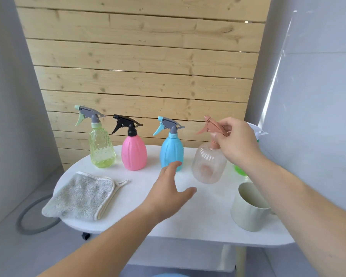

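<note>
1. Nearest, on the smooth white oval table [198, 222], stand a pale green matte cylindrical mug [248, 212] at the right and a grey fluffy folded towel with cream piping [80, 196] at the left.
2. The left hand [172, 188] hovers between them, fingers straight, thumb spread, gripping nothing.
3. Just beyond, the right hand [236, 140] curls its fingers round the terracotta trigger head of a clear ribbed round-bellied plastic spray bottle [208, 164], which is tilted with its base swung toward the camera (whether it touches the table, I cannot tell).
4. Farther back stands a row: a glossy blue fluted plastic spray bottle [172, 150], a pink fluted one with a black trigger [133, 152] and a translucent yellow-green dimpled one [102, 148].
5. Behind everything is a knotty pale wooden slat wall [144, 56].
</note>
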{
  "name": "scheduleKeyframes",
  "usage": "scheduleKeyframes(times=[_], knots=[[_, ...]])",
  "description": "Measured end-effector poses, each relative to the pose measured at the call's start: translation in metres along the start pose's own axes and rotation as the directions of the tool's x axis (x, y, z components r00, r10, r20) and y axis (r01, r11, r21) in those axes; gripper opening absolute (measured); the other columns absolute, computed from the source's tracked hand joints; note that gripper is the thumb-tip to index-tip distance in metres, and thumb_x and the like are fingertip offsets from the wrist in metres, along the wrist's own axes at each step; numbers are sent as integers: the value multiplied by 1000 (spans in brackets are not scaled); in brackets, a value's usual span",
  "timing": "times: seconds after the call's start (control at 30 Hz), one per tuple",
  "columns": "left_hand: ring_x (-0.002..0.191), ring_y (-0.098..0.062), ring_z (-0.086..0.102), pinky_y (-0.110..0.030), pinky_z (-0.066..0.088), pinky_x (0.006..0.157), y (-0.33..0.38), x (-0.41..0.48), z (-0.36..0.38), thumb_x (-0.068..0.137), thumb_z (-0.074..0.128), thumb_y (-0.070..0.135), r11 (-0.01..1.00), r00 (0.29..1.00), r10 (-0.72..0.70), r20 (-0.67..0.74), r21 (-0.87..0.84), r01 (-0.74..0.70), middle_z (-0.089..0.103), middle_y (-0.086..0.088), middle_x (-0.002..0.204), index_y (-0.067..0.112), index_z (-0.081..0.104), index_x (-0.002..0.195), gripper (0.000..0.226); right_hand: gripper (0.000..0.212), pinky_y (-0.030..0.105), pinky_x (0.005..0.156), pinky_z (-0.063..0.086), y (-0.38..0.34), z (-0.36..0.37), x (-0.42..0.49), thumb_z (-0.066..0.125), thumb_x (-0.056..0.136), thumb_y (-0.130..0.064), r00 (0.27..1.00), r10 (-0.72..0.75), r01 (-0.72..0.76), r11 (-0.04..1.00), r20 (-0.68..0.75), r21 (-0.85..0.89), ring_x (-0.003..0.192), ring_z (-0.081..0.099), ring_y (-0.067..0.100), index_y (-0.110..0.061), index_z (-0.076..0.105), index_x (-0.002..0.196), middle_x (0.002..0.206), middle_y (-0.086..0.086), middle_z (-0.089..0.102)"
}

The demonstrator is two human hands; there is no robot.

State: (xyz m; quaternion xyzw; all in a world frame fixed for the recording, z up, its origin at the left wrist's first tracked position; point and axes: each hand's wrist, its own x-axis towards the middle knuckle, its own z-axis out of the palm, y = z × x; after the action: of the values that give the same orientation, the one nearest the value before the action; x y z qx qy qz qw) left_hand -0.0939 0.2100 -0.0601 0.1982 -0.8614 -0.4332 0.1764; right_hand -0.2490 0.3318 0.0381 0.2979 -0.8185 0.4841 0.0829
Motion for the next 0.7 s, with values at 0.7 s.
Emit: scheduleKeyframes(times=[0.7], knots=[[89,-11,63,-35,52,88,25,-169,-13,61,75,64,947,999,-25,-31,318,33,33,17,109,38,35,128,82,38,36,70,62,-22,-19,-159,83,74,-18,835,306,-451,857,457,249,70,70,17,2,59,97,73,4,66]])
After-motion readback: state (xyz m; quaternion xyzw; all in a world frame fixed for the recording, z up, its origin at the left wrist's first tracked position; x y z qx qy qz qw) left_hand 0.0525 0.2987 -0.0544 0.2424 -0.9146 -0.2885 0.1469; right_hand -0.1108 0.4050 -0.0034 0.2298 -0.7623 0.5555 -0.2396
